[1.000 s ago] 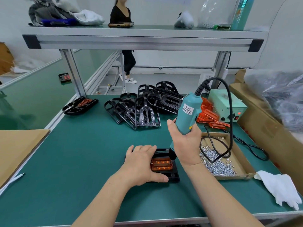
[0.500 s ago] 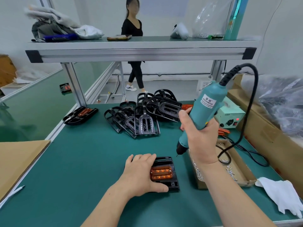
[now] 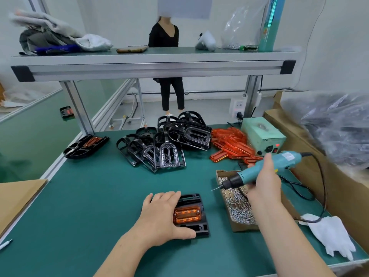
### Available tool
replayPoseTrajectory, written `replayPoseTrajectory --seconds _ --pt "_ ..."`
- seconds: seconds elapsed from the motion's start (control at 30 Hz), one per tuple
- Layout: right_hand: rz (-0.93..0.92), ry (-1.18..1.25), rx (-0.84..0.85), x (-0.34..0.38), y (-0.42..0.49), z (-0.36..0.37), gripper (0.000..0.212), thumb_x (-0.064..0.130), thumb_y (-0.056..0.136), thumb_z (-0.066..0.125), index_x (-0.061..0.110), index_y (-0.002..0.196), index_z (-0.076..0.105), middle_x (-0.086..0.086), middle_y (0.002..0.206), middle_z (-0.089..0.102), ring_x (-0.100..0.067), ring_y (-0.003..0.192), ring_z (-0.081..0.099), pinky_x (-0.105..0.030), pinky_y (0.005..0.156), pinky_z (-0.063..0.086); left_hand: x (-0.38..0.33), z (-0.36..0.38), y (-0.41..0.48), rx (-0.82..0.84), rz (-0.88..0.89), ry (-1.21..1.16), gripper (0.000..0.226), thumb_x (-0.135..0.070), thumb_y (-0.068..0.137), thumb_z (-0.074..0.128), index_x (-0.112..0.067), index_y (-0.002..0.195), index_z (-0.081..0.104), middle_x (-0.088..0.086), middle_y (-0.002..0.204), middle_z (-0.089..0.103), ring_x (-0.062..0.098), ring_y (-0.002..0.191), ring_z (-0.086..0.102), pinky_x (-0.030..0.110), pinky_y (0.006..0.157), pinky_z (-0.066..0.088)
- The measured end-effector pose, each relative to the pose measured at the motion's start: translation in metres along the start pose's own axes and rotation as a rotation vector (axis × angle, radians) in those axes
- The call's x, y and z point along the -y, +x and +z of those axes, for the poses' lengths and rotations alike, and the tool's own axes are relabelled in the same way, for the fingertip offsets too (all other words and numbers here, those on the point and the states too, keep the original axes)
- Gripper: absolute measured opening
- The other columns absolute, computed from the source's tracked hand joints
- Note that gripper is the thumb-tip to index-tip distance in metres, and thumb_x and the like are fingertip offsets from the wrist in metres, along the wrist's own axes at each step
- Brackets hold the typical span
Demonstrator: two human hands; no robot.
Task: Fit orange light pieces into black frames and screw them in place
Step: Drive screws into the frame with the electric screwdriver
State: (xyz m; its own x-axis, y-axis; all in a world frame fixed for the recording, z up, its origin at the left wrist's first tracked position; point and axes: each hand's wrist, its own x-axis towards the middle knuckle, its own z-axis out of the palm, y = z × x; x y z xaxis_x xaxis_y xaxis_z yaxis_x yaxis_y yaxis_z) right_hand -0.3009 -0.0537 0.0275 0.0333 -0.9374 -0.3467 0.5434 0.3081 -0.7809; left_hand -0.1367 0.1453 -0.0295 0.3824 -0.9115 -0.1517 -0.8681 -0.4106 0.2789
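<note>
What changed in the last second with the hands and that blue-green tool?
The right hand lifted the screwdriver off the black frame and swung it to the right; its tip now points over the box of screws. The left hand stayed resting on the frame, with the orange light piece still seated in it.

There is just one camera. It sits on the person's head and looks forward and down at the green table [image 3: 79, 216]. It is close to the work: the left hand [image 3: 161, 214] and the right hand [image 3: 263, 182] reach in from the bottom edge. The wide view also takes in the shelf [image 3: 151, 66] above the table's far side.
</note>
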Motion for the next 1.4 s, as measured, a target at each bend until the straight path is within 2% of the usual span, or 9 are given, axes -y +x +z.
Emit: replayPoseTrajectory --seconds 0.13,0.53,0.77,0.9,1.0,1.07,1.17,1.3,1.4 --pt "0.154 -0.04 -0.057 -0.007 0.012 -0.016 0.015 0.02 0.099 0.064 0.015 0.099 0.051 -0.005 0.09 0.063 -0.015 0.08 0.066 -0.033 0.066 0.052 0.001 0.0 0.0 0.006 0.006 0.002 0.133 -0.098 0.047 0.042 -0.029 0.157 0.013 -0.015 0.158 0.023 0.01 0.146 0.016 0.042 0.123 -0.004" --pt "0.159 -0.186 -0.031 -0.011 0.013 -0.031 0.043 0.009 0.095 0.068 0.007 0.134 0.048 -0.012 0.123 0.061 -0.026 0.106 0.065 -0.029 0.066 0.053 0.003 0.0 0.003 0.023 0.012 0.026 0.135 -0.099 0.048 0.041 -0.028 0.158 0.01 -0.013 0.159 0.021 0.012 0.147 0.015 0.045 0.123 -0.003" --pt "0.149 -0.186 0.05 -0.01 -0.005 -0.04 0.036 -0.002 0.099 0.056 0.001 0.133 0.045 -0.015 0.116 0.059 -0.029 0.102 0.066 -0.034 0.076 0.057 0.002 -0.005 0.003 0.076 0.0 0.036 0.139 -0.099 0.045 0.045 -0.027 0.158 0.005 -0.009 0.162 0.014 0.015 0.15 0.007 0.051 0.122 -0.008" --pt "-0.002 -0.351 0.104 -0.02 -0.024 -0.053 0.052 0.0 0.097 0.059 0.004 0.145 0.041 -0.001 0.119 0.054 -0.015 0.087 0.058 -0.029 0.075 0.049 0.005 -0.009 -0.002 0.096 -0.012 0.026 0.144 -0.095 0.043 0.052 -0.031 0.157 -0.007 -0.008 0.165 0.002 0.017 0.151 -0.01 0.052 0.121 -0.009" --pt "-0.171 -0.402 0.055 -0.025 -0.03 -0.06 0.067 0.0 0.096 0.06 0.012 0.155 0.03 -0.003 0.138 0.044 -0.017 0.104 0.055 -0.031 0.091 0.044 0.016 -0.014 -0.01 0.118 -0.042 0.047 0.148 -0.091 0.043 0.059 -0.03 0.156 -0.014 -0.008 0.164 -0.001 0.018 0.151 -0.011 0.052 0.122 -0.006" --pt "-0.321 -0.435 0.09 -0.031 -0.039 -0.062 0.062 -0.002 0.096 0.06 0.017 0.15 0.038 -0.006 0.142 0.044 -0.007 0.107 0.054 -0.022 0.093 0.043 0.024 -0.018 -0.015 0.141 -0.059 0.053 0.146 -0.085 0.047 0.064 -0.025 0.157 -0.012 -0.007 0.163 0.003 0.017 0.151 -0.003 0.05 0.123 -0.002" --pt "-0.52 -0.572 0.312 -0.053 -0.066 -0.062 0.053 -0.005 0.093 0.062 0.032 0.13 0.051 0.0 0.119 0.055 -0.001 0.09 0.058 -0.011 0.075 0.046 0.031 -0.02 -0.02 0.083 -0.041 0.032 0.137 -0.079 0.054 0.066 -0.022 0.158 -0.002 -0.007 0.16 0.014 0.014 0.148 0.01 0.039 0.123 0.004" --pt "-0.769 -0.787 0.663 -0.088 -0.093 -0.062 0.056 -0.014 0.085 0.062 0.024 0.127 0.058 0.016 0.115 0.054 -0.013 0.091 0.063 -0.016 0.077 0.048 0.052 -0.026 -0.026 -0.052 -0.065 -0.004 0.133 -0.082 0.052 0.061 -0.021 0.158 0.009 -0.008 0.157 0.02 0.015 0.145 0.016 0.033 0.121 0.013" --pt "-0.756 -0.938 0.767 -0.104 -0.097 -0.062 0.05 0.01 0.081 0.062 0.034 0.125 0.057 0.017 0.11 0.055 -0.01 0.067 0.059 -0.017 0.07 0.048 0.079 -0.036 -0.034 -0.146 -0.131 -0.017 0.133 -0.086 0.049 0.057 -0.021 0.157 0.014 -0.008 0.155 0.024 0.015 0.142 0.021 0.033 0.12 0.017"
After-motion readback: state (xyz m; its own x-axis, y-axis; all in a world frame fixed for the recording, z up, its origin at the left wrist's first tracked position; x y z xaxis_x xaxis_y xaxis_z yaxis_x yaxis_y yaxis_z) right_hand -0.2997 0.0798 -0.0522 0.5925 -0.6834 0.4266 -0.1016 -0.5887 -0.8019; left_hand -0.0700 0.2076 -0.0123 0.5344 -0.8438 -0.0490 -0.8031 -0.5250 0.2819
